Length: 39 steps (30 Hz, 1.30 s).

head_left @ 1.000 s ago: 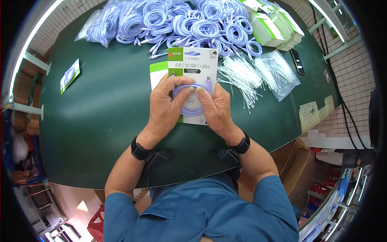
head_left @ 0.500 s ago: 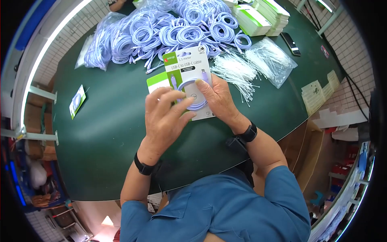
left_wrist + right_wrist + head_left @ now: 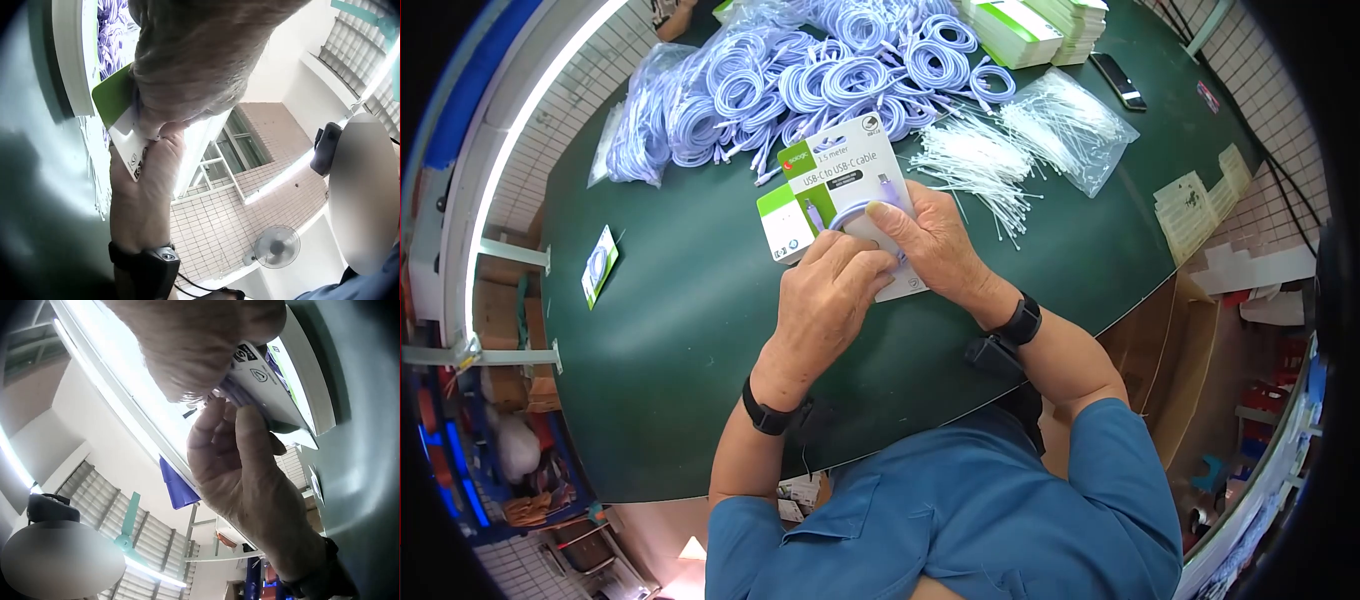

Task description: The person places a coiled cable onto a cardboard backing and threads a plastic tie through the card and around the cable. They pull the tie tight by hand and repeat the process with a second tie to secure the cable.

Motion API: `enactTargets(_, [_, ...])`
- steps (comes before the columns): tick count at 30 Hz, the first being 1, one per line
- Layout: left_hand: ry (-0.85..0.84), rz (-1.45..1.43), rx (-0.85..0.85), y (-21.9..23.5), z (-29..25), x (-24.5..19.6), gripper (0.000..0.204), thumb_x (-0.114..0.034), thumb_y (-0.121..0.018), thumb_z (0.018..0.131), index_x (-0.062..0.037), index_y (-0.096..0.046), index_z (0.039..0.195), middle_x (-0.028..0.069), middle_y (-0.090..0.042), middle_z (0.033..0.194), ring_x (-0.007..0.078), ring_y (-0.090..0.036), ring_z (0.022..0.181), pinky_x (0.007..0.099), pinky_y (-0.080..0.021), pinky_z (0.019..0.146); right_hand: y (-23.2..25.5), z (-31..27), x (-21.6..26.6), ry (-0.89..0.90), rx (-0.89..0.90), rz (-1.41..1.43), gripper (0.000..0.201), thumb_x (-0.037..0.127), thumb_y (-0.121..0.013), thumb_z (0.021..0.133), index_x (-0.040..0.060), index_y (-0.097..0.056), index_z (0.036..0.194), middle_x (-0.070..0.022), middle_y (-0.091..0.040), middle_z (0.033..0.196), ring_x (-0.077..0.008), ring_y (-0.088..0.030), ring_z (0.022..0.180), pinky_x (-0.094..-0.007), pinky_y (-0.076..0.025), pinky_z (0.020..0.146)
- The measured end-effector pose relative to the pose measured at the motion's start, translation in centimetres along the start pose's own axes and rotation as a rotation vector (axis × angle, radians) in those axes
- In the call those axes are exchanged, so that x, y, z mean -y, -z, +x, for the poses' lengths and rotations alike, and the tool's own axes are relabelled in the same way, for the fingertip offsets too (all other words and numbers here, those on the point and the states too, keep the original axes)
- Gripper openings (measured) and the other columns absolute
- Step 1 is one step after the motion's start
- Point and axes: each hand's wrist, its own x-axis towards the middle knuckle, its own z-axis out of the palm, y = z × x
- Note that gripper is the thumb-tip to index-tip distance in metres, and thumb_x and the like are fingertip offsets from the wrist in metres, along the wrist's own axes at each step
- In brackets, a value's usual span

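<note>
A green-and-white cable card (image 3: 855, 160), printed "USB-C to USB-C cable", is held tilted over the table with a lilac coiled cable (image 3: 848, 213) on its front. My right hand (image 3: 945, 245) grips the card's right side, thumb on the front over the coil. My left hand (image 3: 828, 295) has its fingers curled at the coil's lower left, covering much of it. In the right wrist view the left hand's thumb and fingers (image 3: 250, 431) pinch at the coil. Behind the card is a stack of green-and-white cards (image 3: 782, 222).
Lilac coiled cables (image 3: 800, 85) are heaped at the back. White cable ties (image 3: 975, 165) lie loose beside a plastic bag of ties (image 3: 1075, 130). Card stacks (image 3: 1020, 35) and a phone (image 3: 1118, 80) are at back right. Another carded cable (image 3: 600, 265) lies at left.
My left hand lifted off the card with fingers spread, then came back onto the coil. The card has tilted anticlockwise, still in my right hand. The head view has shifted.
</note>
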Motion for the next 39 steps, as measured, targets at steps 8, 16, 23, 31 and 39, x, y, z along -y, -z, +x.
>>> enactTargets(8, [0.071, -0.248, -0.181, -1.3, -1.3, 0.5, 0.029, -0.003, -0.085, 0.084, -0.0070, -0.071, 0.108, 0.0075, -0.070, 0.099, 0.0238, -0.067, 0.089, 0.0365, -0.057, 0.067, 0.1, 0.2, 0.6, 0.089, -0.017, -0.160, 0.035, 0.029, -0.065, 0.110, -0.0035, -0.070, 0.121, -0.0079, -0.078, 0.104, -0.0096, -0.068, 0.090, -0.0292, -0.057, 0.078])
enactTargets(16, [0.537, -0.793, -0.574, -2.0, -2.4, -0.1, 0.038, -0.007, -0.078, 0.097, -0.0006, -0.063, 0.131, 0.0104, -0.069, 0.125, 0.0170, -0.068, 0.099, 0.0317, -0.060, 0.074, -0.5, -0.1, 1.1, 0.090, -0.125, 0.051, 0.035, 0.030, -0.064, 0.111, -0.0024, -0.068, 0.124, -0.0079, -0.077, 0.108, -0.0090, -0.070, 0.094, -0.0272, -0.057, 0.081])
enactTargets(23, [0.960, -1.550, -0.466, -2.2, -3.2, -2.5, 0.041, -0.009, -0.073, 0.101, 0.0005, -0.060, 0.139, 0.0083, -0.070, 0.123, 0.0141, -0.069, 0.098, 0.0278, -0.059, 0.073, -1.3, -1.2, -0.1, 0.049, -0.069, 0.122, 0.035, 0.027, -0.065, 0.110, -0.0032, -0.065, 0.128, -0.0089, -0.075, 0.116, -0.0106, -0.069, 0.100, -0.0280, -0.057, 0.086])
enactTargets(31, [0.821, -1.078, -0.562, -0.2, -4.9, 1.9, 0.056, -0.007, -0.083, 0.089, 0.0014, -0.060, 0.139, 0.0092, -0.077, 0.109, 0.0166, -0.075, 0.095, 0.0296, -0.061, 0.079, 0.5, 1.0, 1.5, 0.243, -0.187, 0.078, 0.049, 0.019, -0.070, 0.105, -0.0037, -0.053, 0.145, -0.0154, -0.063, 0.141, -0.0215, -0.061, 0.125, -0.0335, -0.051, 0.102])
enactTargets(39, [0.598, -0.560, -0.532, 6.4, -2.0, -1.1, 0.059, -0.004, -0.087, 0.078, -0.0028, -0.068, 0.134, 0.0134, -0.079, 0.105, 0.0210, -0.078, 0.095, 0.0344, -0.062, 0.086, 1.3, 0.2, 7.0, 0.814, -0.192, -0.651, 0.052, 0.010, -0.081, 0.090, -0.0018, -0.061, 0.136, -0.0160, -0.072, 0.120, -0.0270, -0.066, 0.110, -0.0378, -0.054, 0.090])
